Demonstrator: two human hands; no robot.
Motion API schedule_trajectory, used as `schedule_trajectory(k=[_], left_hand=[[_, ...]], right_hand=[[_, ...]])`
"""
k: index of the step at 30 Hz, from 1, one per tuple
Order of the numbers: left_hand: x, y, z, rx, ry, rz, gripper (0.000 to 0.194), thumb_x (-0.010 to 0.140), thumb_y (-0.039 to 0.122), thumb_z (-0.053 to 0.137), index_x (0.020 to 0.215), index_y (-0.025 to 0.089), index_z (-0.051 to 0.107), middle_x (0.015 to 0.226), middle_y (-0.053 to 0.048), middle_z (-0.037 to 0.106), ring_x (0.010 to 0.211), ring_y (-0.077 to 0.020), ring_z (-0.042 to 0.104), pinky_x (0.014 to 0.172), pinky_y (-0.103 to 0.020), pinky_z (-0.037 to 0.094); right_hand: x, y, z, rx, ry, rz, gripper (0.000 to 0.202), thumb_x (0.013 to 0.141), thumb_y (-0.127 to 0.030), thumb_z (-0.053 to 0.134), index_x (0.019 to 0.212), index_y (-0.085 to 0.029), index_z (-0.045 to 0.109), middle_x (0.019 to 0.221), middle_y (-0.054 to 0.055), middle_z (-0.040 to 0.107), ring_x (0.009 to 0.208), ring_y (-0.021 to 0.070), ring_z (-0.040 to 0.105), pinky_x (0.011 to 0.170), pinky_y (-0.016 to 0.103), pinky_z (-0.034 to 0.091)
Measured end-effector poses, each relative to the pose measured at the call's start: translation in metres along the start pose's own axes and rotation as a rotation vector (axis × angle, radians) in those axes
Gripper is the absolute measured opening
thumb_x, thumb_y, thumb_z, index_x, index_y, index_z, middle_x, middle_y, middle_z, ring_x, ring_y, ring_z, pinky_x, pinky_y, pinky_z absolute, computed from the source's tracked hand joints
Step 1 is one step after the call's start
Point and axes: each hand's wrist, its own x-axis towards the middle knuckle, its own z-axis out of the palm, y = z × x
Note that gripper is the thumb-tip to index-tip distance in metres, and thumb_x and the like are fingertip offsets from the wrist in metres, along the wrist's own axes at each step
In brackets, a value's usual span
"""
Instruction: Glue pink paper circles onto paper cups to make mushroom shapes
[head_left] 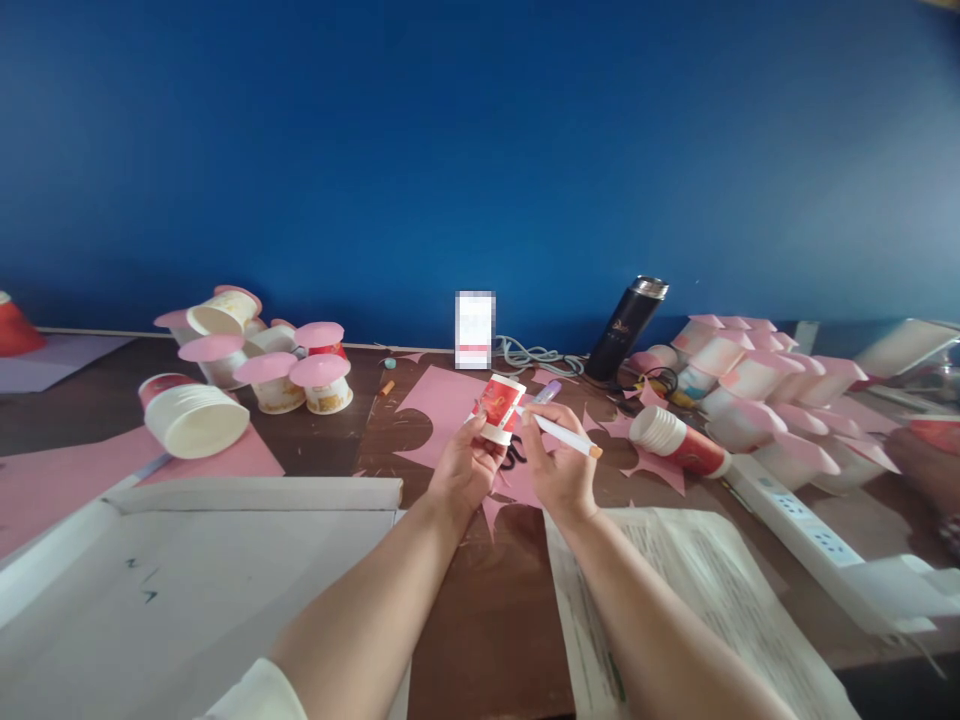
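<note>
Holding a small red-and-white paper cup (504,407) in our left hand (469,468), we pinch it between thumb and fingers above the pink paper sheet with scalloped cut edges (436,398). Our right hand (564,470) has its fingers closed around a slim white pen with an orange end (564,434), its other end pointing at the cup's side. Whether the tip touches the cup or stops just beside it, we cannot tell.

To work the pen well against that curved wall, we would do best to grip the cup firmly enough that it does not turn, yet lightly, since thin paper is likely to dent. Turning the cup with the left fingers, rather than twisting the right wrist, should hold the facing side square to the tip. Short, light strokes would probably suit the glossy-looking surface, with our left thumb clear of any fresh mark.

Resting both forearms on the brown wooden worktop (487,640) could steady us. On the left stand paper cups topped with pink paper discs (321,372); on the right, beyond the nested stack of red-and-white cups (679,440), sit more pink-topped cups (780,395).
</note>
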Motion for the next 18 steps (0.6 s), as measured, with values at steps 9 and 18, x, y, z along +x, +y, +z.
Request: schedule_trajectory(k=[9, 18], left_hand=[[-0.0018, -0.0008, 0.0000, 0.001, 0.017, -0.022, 0.003, 0.078, 0.012, 0.061, 0.081, 0.014, 0.061, 0.076, -0.003, 0.066, 0.065, -0.0098, 0.060, 0.062, -0.021, 0.046], [-0.0016, -0.0007, -0.0002, 0.002, 0.004, -0.013, 0.003, 0.077, 0.012, 0.061, 0.078, 0.014, 0.060, 0.074, -0.002, 0.066, 0.064, -0.0094, 0.060, 0.063, -0.021, 0.047]], right_hand=[[0.0012, 0.0010, 0.0001, -0.042, -0.017, -0.026, 0.009, 0.085, -0.023, 0.056, 0.090, -0.021, 0.063, 0.087, 0.004, 0.067, 0.082, 0.0182, 0.063, 0.076, 0.033, 0.050], [0.0004, 0.0008, 0.0014, -0.122, -0.048, -0.052, 0.009, 0.086, -0.025, 0.055, 0.088, -0.021, 0.062, 0.084, 0.004, 0.068, 0.081, 0.0197, 0.063, 0.076, 0.035, 0.049]])
